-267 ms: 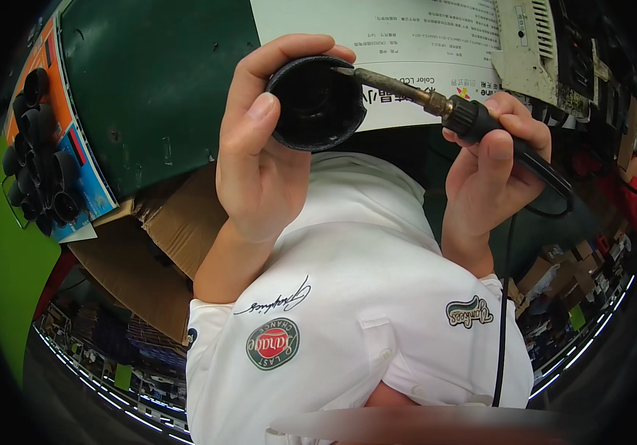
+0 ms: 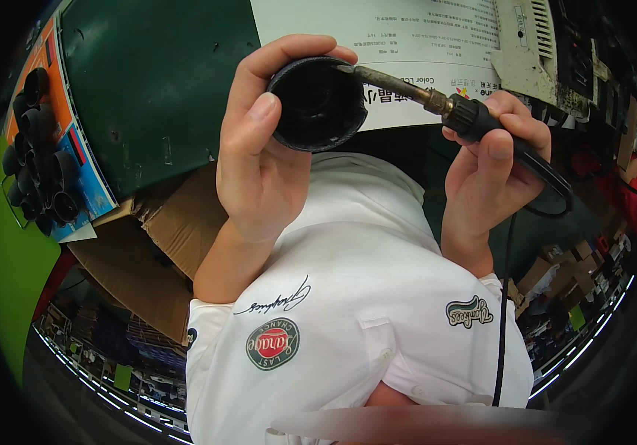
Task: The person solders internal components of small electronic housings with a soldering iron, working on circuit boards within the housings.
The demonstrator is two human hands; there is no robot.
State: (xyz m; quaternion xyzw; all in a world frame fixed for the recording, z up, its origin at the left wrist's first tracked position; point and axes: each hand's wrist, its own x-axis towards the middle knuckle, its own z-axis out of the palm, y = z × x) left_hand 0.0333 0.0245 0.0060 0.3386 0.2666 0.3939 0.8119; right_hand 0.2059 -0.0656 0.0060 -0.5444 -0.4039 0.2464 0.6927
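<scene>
A round black hollow plastic part (image 2: 317, 104), like a short cup or tube, is gripped by my left hand (image 2: 259, 148). Its opening faces me, and my thumb and fingers wrap around its left side and top. My right hand (image 2: 493, 159) holds a soldering iron (image 2: 467, 119) by its black handle. The iron's metal shaft points up and left, and its tip meets the upper right rim of the black part. From the handle a black cord loops out at the right.
Several similar black cylindrical parts (image 2: 37, 159) are stacked at the left on a colourful printed sheet (image 2: 96, 185). A dark green mat (image 2: 163, 81) and a white printed sheet (image 2: 378, 30) cover the worktop. A beige vented device (image 2: 530, 52) stands far right. A cardboard box (image 2: 177, 222) lies below the mat.
Hardly anything differs. The soldering iron's tip has shifted very slightly at the black part's rim; both hands keep their places.
</scene>
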